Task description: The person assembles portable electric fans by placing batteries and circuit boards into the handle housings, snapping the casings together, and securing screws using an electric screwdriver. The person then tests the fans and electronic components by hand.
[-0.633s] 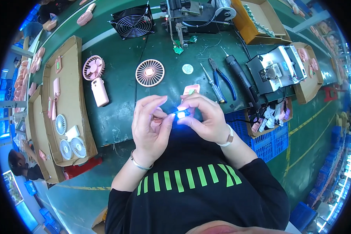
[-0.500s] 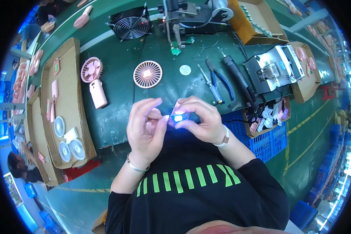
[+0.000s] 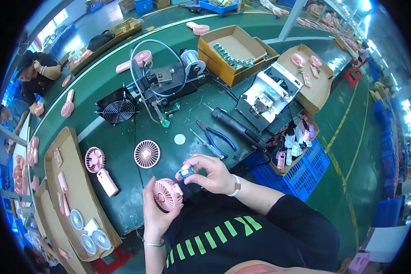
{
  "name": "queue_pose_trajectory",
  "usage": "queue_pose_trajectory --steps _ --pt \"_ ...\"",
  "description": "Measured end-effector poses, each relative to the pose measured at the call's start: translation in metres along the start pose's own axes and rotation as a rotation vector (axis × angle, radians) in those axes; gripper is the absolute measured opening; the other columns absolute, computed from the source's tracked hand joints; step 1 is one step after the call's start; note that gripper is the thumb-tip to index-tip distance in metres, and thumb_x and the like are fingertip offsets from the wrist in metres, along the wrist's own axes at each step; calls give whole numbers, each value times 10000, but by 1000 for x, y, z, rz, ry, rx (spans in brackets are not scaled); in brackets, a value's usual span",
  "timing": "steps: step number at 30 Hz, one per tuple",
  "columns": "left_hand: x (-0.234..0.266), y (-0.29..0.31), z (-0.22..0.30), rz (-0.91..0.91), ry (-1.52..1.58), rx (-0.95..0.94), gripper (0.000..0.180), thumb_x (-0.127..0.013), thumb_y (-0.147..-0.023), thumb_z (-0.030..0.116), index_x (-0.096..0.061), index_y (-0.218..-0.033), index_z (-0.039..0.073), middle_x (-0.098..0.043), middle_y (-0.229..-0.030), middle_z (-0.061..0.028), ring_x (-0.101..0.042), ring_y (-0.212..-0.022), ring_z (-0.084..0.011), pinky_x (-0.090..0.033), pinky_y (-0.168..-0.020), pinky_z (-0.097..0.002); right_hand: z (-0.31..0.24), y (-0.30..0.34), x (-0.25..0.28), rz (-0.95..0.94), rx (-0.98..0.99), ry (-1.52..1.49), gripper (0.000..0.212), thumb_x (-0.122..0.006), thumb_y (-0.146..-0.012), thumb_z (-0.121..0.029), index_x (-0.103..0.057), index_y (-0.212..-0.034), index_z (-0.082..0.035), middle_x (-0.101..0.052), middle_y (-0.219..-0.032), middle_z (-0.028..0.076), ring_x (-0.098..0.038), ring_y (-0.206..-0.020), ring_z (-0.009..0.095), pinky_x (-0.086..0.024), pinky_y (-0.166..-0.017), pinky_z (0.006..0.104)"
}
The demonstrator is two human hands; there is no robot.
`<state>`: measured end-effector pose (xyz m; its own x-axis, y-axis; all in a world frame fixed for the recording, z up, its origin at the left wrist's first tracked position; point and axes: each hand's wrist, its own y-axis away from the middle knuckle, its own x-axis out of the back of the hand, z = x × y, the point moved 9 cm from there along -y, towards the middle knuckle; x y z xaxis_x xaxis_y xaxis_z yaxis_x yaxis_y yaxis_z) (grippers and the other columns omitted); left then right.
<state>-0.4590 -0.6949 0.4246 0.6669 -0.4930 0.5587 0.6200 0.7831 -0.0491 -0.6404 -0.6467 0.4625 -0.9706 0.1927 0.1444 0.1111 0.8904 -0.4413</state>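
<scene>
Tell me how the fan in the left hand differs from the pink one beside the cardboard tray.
The held fan is gripped in the left hand; the table fan lies on the table. The held fan shows a slatted grille; the table fan shows its blades. Both are pink and round-headed.

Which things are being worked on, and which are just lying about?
Being worked on:
- pink round plastic fan, left grip
- small blue electronic piece, right grip

Probably just lying about:
- blue-handled metal pliers
- slim metal-shafted screwdriver
- white round disc
</scene>
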Motion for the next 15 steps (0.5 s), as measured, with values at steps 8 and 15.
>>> queue_pose_trajectory --steps 8,15 --pt "47 8 34 490 223 -233 972 -789 -725 207 -208 -1475 -4 -349 -1421 -150 -411 -1308 -266 -334 -1106 -395 18 2 23 230 -91 -198 273 -768 -793 -45 -619 -1017 2 -636 -920 73 -624 -792 147 -523 -659 257" --pt "56 25 64 650 -4 -407 1077 -835 -694 218 -115 -1461 -12 -288 -1443 -179 -438 -1286 -306 -407 -1076 -420 9 -3 28 232 28 -81 262 -757 -809 -44 -624 -1030 2 -627 -940 74 -637 -816 126 -537 -625 237"
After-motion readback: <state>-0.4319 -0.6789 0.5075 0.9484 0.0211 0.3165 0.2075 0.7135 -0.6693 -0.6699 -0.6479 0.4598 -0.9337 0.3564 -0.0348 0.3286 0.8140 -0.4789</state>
